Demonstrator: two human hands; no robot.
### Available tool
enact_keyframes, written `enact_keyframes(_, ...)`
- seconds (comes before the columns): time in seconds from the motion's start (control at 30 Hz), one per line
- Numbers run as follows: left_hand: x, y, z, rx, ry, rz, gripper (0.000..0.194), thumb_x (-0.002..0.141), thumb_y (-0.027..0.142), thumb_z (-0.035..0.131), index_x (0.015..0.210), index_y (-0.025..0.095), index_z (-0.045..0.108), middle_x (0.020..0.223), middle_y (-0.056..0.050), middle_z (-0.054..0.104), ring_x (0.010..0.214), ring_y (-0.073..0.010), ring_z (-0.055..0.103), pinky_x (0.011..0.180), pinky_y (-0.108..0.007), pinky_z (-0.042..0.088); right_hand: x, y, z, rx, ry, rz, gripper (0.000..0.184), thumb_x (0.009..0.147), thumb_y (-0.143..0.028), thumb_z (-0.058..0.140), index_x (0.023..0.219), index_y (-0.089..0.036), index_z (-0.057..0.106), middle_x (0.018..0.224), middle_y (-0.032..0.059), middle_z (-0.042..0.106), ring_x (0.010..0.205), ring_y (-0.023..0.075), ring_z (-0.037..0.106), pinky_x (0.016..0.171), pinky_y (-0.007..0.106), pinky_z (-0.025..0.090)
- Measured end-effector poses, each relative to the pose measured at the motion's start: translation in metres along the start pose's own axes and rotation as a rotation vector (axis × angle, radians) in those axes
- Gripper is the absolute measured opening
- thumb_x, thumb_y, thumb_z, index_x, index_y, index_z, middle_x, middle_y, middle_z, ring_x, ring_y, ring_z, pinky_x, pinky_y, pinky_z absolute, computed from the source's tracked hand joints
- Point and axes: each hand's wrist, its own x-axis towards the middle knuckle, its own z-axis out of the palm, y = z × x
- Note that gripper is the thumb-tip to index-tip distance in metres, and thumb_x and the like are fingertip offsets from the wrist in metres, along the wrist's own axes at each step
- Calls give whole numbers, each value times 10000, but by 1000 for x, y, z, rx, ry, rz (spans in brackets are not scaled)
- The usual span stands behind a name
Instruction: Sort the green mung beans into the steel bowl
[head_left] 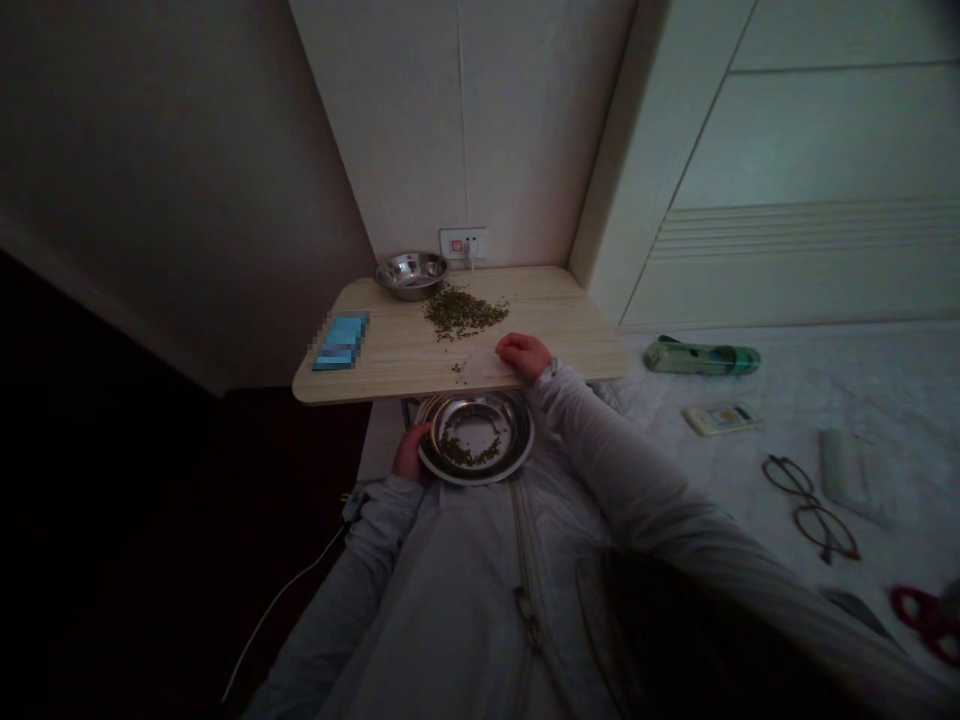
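Observation:
My left hand (410, 455) grips the left rim of a stainless steel bowl (523, 455), which sits at my lap just below the table's front edge. Small green beans (471, 455), like mung beans, lie inside it. My right hand (525, 358) is on the table near its front edge, fingers pinched on a thin, pale, see-through sheet (480, 367) lying almost flat on the wood. A few stray beans (456, 370) are beside the sheet. Farther back is a spread heap of green beans (461, 312), next to a second steel bowl (412, 275).
The small wooden table (397, 375) stands against the wall. A blue packet (341, 341) lies at its left. A wall socket (463, 243) is behind. On the bed at right are a green bottle (701, 357), a phone (722, 418), glasses (814, 505) and red-handled scissors (919, 612).

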Motion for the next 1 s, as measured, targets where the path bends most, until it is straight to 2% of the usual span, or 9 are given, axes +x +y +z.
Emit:
enact_keyframes(0.17,-2,2,1,-5,1,10,75,512,219,574,461,180,535,487,1,565,610,-157,557,565,-244,447,2,5,0,-39,-5,-16,147,583,-301,462,613,-159,491,478,-52,468,476,64,383,516,212,314)
enact_keyframes(0.37,0,1,0,0,55,19,95,525,202,562,440,174,530,455,2,546,578,-139,547,562,-227,440,4,8,-1,-25,1,-19,143,583,-296,463,621,-162,496,469,-57,462,470,65,385,519,212,320)
enact_keyframes(0.53,3,-2,-3,-29,13,-44,80,510,235,581,473,176,542,461,0,550,589,-152,556,565,-238,445,5,9,-1,-37,17,-30,135,588,-290,451,605,-162,492,466,-56,454,472,66,381,520,212,319)
enact_keyframes(1.0,0,0,-1,-24,14,-39,108,501,228,594,438,180,520,435,2,529,552,-149,547,536,-237,441,0,2,-1,-83,36,-40,138,587,-292,447,603,-161,486,468,-56,439,480,68,366,520,213,310)
